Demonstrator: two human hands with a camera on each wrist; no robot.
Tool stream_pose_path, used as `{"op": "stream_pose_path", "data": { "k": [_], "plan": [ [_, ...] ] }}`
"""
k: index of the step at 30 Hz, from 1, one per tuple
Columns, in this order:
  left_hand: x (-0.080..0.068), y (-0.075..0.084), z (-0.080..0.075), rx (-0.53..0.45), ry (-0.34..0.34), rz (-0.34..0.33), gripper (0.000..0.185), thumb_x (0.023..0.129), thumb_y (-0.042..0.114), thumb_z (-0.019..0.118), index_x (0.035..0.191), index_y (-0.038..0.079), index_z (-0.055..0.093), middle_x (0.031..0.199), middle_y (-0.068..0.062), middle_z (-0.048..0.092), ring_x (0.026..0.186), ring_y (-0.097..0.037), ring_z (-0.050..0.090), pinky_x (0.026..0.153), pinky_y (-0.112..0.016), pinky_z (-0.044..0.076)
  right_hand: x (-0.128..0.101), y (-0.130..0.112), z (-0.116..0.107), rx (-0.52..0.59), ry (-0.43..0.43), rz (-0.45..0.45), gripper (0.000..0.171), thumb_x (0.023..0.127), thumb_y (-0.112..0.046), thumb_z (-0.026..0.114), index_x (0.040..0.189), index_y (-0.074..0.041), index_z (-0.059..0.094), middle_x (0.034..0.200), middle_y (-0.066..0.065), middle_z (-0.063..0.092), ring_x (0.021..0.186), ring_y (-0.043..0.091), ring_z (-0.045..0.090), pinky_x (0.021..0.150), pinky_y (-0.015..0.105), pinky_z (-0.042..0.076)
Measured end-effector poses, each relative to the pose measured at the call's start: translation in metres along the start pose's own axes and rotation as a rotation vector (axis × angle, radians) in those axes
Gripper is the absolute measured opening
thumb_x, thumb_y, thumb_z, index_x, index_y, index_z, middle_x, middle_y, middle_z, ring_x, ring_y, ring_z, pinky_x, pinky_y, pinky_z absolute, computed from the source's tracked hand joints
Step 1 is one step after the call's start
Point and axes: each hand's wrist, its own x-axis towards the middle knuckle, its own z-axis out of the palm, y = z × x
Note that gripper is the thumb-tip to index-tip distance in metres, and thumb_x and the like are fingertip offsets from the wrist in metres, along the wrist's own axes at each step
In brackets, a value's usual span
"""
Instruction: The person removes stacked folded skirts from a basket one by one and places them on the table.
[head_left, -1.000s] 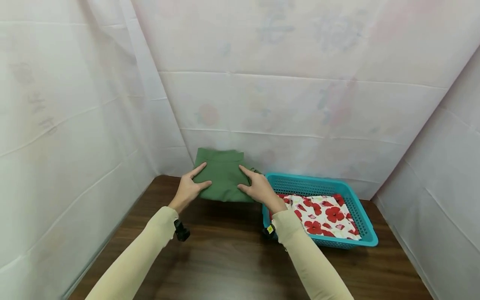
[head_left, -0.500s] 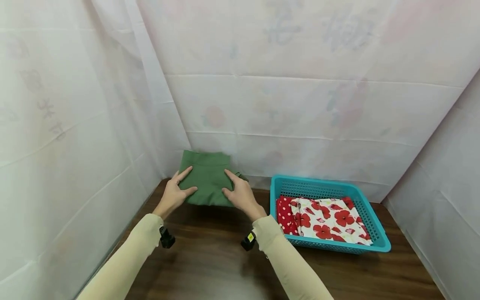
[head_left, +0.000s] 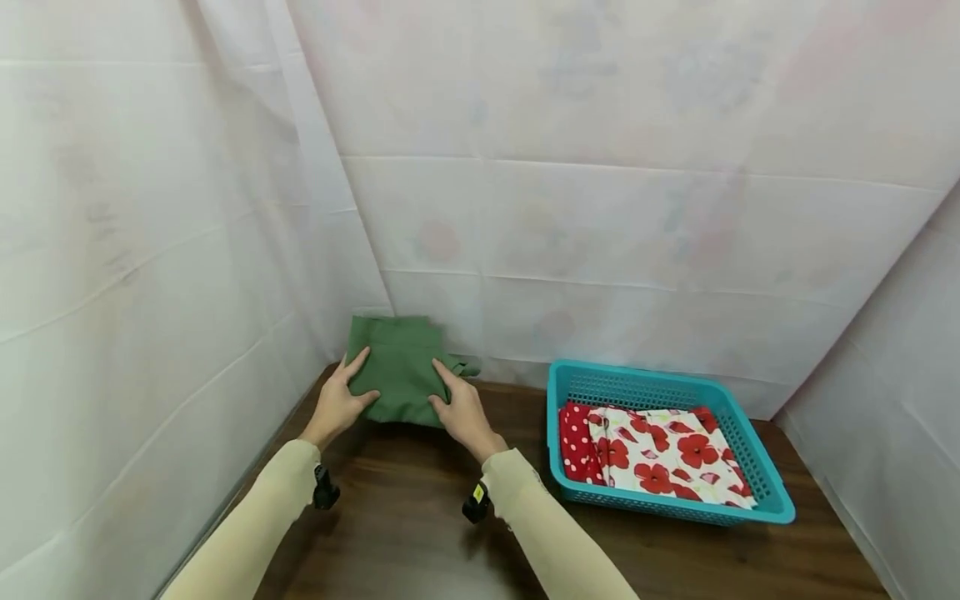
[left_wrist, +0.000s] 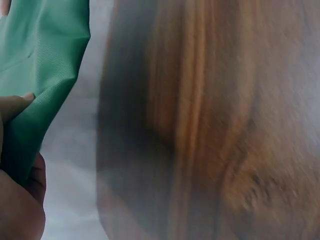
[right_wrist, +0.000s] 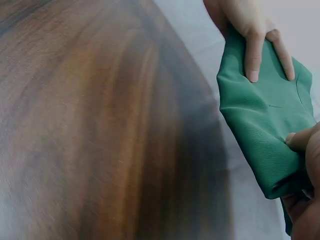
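Observation:
A folded green cloth [head_left: 401, 375] is held up between both hands close to the back curtain, its shadow on the table below. My left hand [head_left: 337, 407] grips its left side, thumb on the front face and some fingers hidden behind. On the right side my right hand [head_left: 461, 412] grips it the same way. A short strap [head_left: 467, 367] sticks out beyond the right hand. In the right wrist view the cloth [right_wrist: 265, 115] shows a stitched seam, and the lower edge bulges in thick folds. The left wrist view catches only a corner of the cloth [left_wrist: 50, 55].
A blue plastic basket [head_left: 637, 388] stands on the right of the brown wooden table [head_left: 390, 517]. Inside lie a white cloth with red flowers [head_left: 675, 454] and a red cloth with white dots [head_left: 577, 446]. White curtains [head_left: 585, 225] hang at the back and both sides.
Both hands have carried the green cloth leftward, away from the basket. The basket's left side and the dotted cloth, partly covered by the right arm before, now show fully.

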Motion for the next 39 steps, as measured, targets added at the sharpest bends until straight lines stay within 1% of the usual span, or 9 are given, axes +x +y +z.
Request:
{"op": "stream_pose_path", "data": {
  "k": [4, 7, 9, 11, 16, 22, 32, 36, 39],
  "plan": [
    [0.001, -0.014, 0.002, 0.014, -0.054, -0.042, 0.091, 0.093, 0.009, 0.075, 0.166, 0.024, 0.022, 0.17, -0.028, 0.003, 0.152, -0.057, 0.015, 0.112, -0.074, 0.03, -0.003, 0.008, 0.015, 0.059, -0.039, 0.089, 0.074, 0.099, -0.009, 0.069, 0.162, -0.024, 0.034, 0.148, 0.018, 0.056, 0.05, 0.011, 0.043, 0.069, 0.026, 0.05],
    [-0.003, -0.03, -0.003, 0.043, -0.119, -0.12, 0.09, 0.094, 0.011, 0.075, 0.166, 0.02, 0.022, 0.17, -0.028, 0.001, 0.152, -0.056, 0.012, 0.114, -0.072, 0.029, -0.005, 0.01, 0.029, 0.128, -0.133, 0.215, 0.075, 0.099, -0.014, 0.069, 0.163, -0.027, 0.031, 0.155, 0.013, 0.05, 0.087, 0.018, 0.067, 0.088, 0.033, 0.054],
    [-0.005, -0.037, -0.008, 0.051, -0.173, -0.166, 0.088, 0.094, 0.012, 0.075, 0.165, 0.015, 0.023, 0.169, -0.029, 0.001, 0.152, -0.056, 0.011, 0.116, -0.071, 0.027, -0.006, 0.009, 0.035, 0.156, -0.179, 0.283, 0.075, 0.099, -0.017, 0.07, 0.163, -0.025, 0.031, 0.166, 0.008, 0.035, 0.127, 0.023, 0.061, 0.106, 0.041, 0.049],
    [-0.007, -0.041, -0.013, 0.04, -0.223, -0.204, 0.086, 0.094, 0.015, 0.076, 0.164, 0.011, 0.027, 0.168, -0.031, 0.007, 0.152, -0.056, 0.014, 0.116, -0.07, 0.027, -0.009, 0.01, 0.037, 0.161, -0.213, 0.321, 0.074, 0.099, -0.02, 0.071, 0.163, -0.02, 0.033, 0.167, 0.008, 0.033, 0.151, 0.029, 0.038, 0.115, 0.048, 0.044],
    [-0.011, -0.042, -0.024, 0.049, -0.309, -0.237, 0.08, 0.095, 0.024, 0.075, 0.161, 0.005, 0.034, 0.163, -0.037, 0.022, 0.147, -0.057, 0.025, 0.115, -0.07, 0.031, -0.014, 0.013, 0.033, 0.15, -0.23, 0.371, 0.068, 0.096, -0.019, 0.074, 0.156, -0.008, 0.043, 0.162, 0.017, 0.04, 0.147, 0.038, 0.042, 0.112, 0.052, 0.045],
    [-0.022, -0.041, -0.026, 0.113, -0.341, -0.256, 0.079, 0.095, 0.026, 0.075, 0.158, 0.0, 0.036, 0.161, -0.039, 0.024, 0.145, -0.06, 0.026, 0.111, -0.071, 0.035, -0.023, 0.019, 0.03, 0.113, -0.185, 0.42, 0.057, 0.093, -0.015, 0.078, 0.145, -0.008, 0.055, 0.153, 0.021, 0.048, 0.138, 0.04, 0.051, 0.103, 0.052, 0.052],
    [-0.016, -0.044, -0.026, 0.169, -0.304, -0.221, 0.077, 0.096, 0.025, 0.074, 0.157, -0.003, 0.037, 0.158, -0.04, 0.03, 0.142, -0.06, 0.033, 0.109, -0.069, 0.038, -0.02, 0.021, 0.039, 0.139, -0.133, 0.394, 0.047, 0.097, -0.012, 0.071, 0.143, -0.01, 0.059, 0.154, 0.019, 0.049, 0.14, 0.038, 0.049, 0.103, 0.051, 0.052],
    [-0.026, -0.05, -0.03, 0.189, -0.257, -0.218, 0.072, 0.098, 0.028, 0.071, 0.156, -0.001, 0.04, 0.157, -0.039, 0.034, 0.14, -0.059, 0.036, 0.108, -0.07, 0.038, -0.024, 0.017, 0.045, 0.121, -0.104, 0.395, 0.04, 0.099, -0.014, 0.07, 0.138, -0.011, 0.062, 0.151, 0.018, 0.052, 0.138, 0.036, 0.052, 0.1, 0.049, 0.053],
    [-0.04, -0.052, -0.037, 0.2, -0.237, -0.182, 0.069, 0.099, 0.032, 0.07, 0.154, -0.001, 0.043, 0.155, -0.038, 0.037, 0.139, -0.06, 0.038, 0.106, -0.07, 0.04, -0.031, 0.011, 0.045, 0.088, -0.128, 0.396, 0.037, 0.098, -0.016, 0.07, 0.134, -0.011, 0.064, 0.146, 0.018, 0.057, 0.118, 0.031, 0.062, 0.088, 0.045, 0.055]
  ]
}}
